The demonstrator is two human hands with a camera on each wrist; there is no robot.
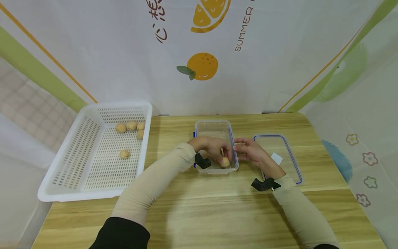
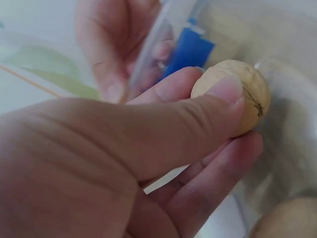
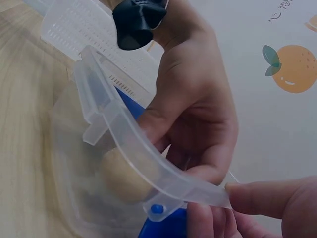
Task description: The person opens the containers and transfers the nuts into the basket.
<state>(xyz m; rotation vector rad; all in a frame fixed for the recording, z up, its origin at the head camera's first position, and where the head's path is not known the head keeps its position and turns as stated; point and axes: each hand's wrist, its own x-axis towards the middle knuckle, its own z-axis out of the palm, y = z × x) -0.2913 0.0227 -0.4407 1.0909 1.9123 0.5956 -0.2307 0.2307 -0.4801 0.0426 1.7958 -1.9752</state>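
My left hand point(image 1: 212, 147) reaches down inside a clear plastic food container point(image 1: 214, 123) and pinches a walnut point(image 2: 233, 94) between thumb and fingers. Through the container's wall in the right wrist view, a walnut point(image 3: 130, 173) shows low down, close to the left fingers. A second walnut point(image 2: 287, 220) appears at the lower right corner of the left wrist view. On the container's right side, my right hand point(image 1: 253, 154) grips the rim, thumb point(image 3: 257, 198) at its upper edge and fingers beneath, beside a blue latch point(image 3: 166, 223).
At the left stands a large white perforated basket point(image 1: 93, 162) with several walnuts point(image 1: 132, 126) in it. The container's clear lid point(image 1: 287, 155), edged in blue, lies on the wooden table point(image 1: 217, 214) under the right wrist. A printed curtain point(image 1: 124, 58) hangs behind the table.
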